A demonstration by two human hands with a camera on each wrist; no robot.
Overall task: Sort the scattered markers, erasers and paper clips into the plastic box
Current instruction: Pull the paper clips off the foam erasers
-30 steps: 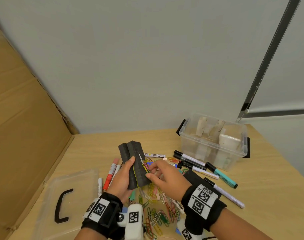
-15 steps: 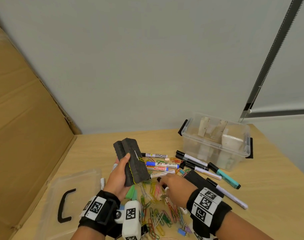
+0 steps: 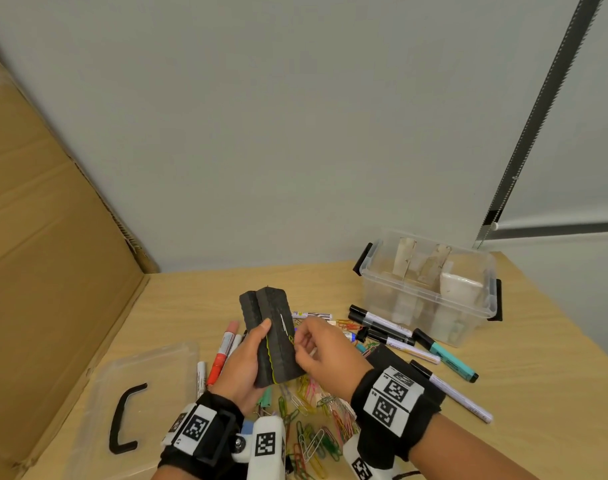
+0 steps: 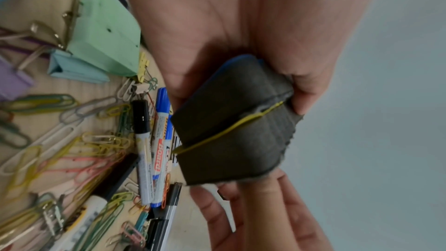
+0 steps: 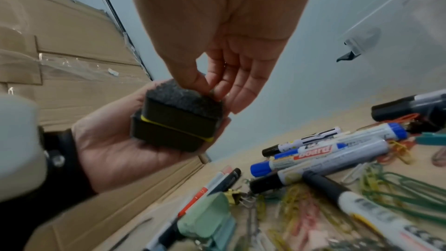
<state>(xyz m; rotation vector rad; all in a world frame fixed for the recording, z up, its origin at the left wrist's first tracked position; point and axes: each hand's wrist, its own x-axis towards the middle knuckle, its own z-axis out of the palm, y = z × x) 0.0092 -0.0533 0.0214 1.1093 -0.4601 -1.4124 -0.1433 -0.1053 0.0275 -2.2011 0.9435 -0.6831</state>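
My left hand (image 3: 247, 355) holds two black foam erasers (image 3: 273, 334) pressed together, upright above the table. A yellow paper clip (image 4: 229, 131) runs along the seam between them, and a white clip lies on the front face. My right hand (image 3: 300, 344) is at the erasers' right side, thumb and forefinger pinching the yellow clip's loop at the edge. The right wrist view has the fingertips (image 5: 205, 85) on the erasers (image 5: 178, 121), which lie in the left palm (image 5: 120, 150). The clear plastic box (image 3: 423, 296) stands open at the back right.
Markers (image 3: 382, 323) and coloured paper clips (image 3: 313, 431) lie scattered under my hands, with binder clips (image 4: 101, 31). Another black eraser (image 3: 382, 355) lies under my right wrist. The box's clear lid (image 3: 139, 386) lies at the left. A cardboard wall (image 3: 53, 254) borders the table's left side.
Half a second ago my right hand was down among the clips on the table; it has come back up to the erasers. My left hand has kept holding the erasers.
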